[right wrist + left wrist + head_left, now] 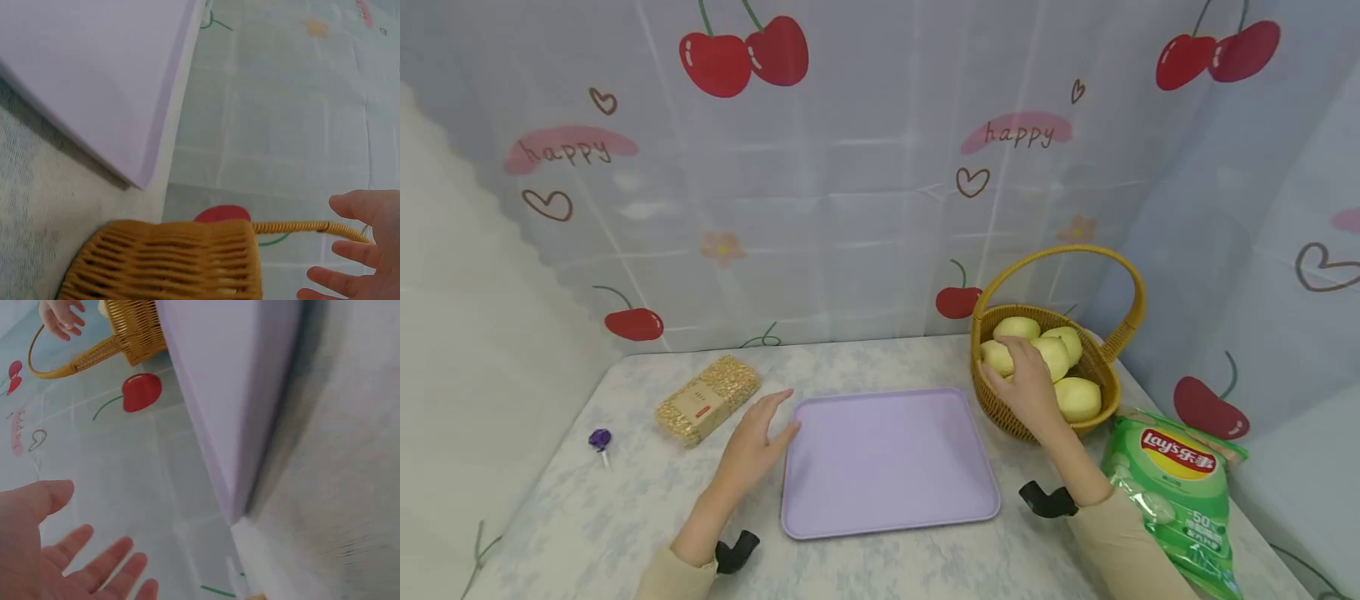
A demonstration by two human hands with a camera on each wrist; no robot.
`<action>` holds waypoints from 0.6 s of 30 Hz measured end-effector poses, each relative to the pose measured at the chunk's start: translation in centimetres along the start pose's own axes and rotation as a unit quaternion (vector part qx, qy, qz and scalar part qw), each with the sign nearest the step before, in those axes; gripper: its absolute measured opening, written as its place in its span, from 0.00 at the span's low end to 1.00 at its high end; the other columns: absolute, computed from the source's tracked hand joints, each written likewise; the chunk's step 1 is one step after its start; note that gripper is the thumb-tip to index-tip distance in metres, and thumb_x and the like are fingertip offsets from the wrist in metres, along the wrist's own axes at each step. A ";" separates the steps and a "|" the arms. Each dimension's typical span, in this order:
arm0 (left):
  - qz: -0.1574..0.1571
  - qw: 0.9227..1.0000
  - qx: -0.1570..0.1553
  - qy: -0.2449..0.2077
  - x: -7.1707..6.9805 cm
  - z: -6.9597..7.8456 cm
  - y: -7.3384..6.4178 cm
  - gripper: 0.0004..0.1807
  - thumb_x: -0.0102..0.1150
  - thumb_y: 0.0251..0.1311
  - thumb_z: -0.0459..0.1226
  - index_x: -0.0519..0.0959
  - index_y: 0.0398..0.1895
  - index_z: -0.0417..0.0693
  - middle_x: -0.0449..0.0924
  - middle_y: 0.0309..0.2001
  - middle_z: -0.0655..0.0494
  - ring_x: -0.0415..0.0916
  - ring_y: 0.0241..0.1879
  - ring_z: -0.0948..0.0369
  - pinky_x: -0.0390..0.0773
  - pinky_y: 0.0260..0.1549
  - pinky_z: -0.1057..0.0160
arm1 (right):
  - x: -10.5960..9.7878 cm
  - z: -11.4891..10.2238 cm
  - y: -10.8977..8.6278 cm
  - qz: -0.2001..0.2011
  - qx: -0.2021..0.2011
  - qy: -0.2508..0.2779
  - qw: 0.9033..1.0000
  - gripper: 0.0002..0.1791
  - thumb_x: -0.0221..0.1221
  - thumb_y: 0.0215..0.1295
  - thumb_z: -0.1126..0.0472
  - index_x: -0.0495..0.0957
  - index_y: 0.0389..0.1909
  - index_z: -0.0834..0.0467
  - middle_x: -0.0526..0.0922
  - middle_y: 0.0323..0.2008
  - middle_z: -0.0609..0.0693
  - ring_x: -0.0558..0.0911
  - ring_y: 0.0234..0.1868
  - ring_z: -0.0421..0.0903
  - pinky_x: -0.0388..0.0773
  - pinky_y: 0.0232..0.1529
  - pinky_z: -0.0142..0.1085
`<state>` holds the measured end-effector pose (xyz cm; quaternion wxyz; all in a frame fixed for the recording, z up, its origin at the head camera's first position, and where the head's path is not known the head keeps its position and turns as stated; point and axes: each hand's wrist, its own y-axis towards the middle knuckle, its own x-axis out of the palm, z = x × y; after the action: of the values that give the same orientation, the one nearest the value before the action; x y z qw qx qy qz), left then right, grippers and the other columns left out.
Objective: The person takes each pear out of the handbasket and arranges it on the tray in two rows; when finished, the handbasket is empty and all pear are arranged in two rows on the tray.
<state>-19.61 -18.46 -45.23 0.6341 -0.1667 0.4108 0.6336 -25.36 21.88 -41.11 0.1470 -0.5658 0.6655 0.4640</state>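
Note:
A woven basket (1000,418) with a tall arched handle stands at the back right, holding several pale yellow oval fruits (1078,398). My right hand (1028,385) is over the basket's front left, overlapping the fruits in the head view. In the right wrist view its fingers (355,252) are spread apart, with nothing between them. A flat lilac tray (891,462) lies in the middle of the table, nothing on it. Beside the tray's left edge is my left hand (754,448), holding nothing, its fingers (112,562) loosely extended in the left wrist view.
A clear pack of grain (707,400) lies behind the left hand, and a purple lollipop (600,442) farther left. A green Lay's chip bag (1176,500) sits right of my right forearm. A cherry-printed curtain (850,208) hangs behind the table.

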 end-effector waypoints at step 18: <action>-0.055 0.981 -0.035 -0.181 2.9 -5.0 -1.1 0.27 0.59 0.62 0.37 0.68 0.65 0.44 0.75 0.60 0.47 0.71 0.61 0.51 0.70 0.59 0.48 | -2.6 7.1 3.3 0.028 0.064 0.057 0.996 0.28 0.63 0.60 0.65 0.67 0.60 0.70 0.68 0.60 0.71 0.67 0.60 0.68 0.65 0.57 0.61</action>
<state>-20.54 -20.33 -50.66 0.7256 -0.0939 0.2574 0.6312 -29.85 28.79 -41.47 0.1320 -0.5620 0.7168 0.3912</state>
